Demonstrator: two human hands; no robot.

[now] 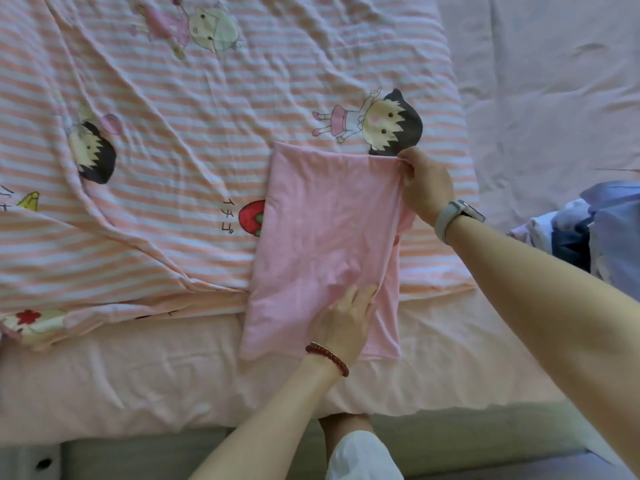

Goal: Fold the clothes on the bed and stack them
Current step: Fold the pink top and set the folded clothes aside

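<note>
A striped quilt (173, 133) with cartoon girls and a strawberry (252, 218) covers the bed, over a plain pink sheet (138, 382).

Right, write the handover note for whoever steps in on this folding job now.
Left hand: fingers flat, pressing the pink garment near its lower right edge.
Right hand: pinching the garment's top right corner.
Garment lies on the striped quilt at the bed edge, partly folded into a long rectangle.
Left: finish folding it, then fold the bluish clothes pile at right and stack.
</note>
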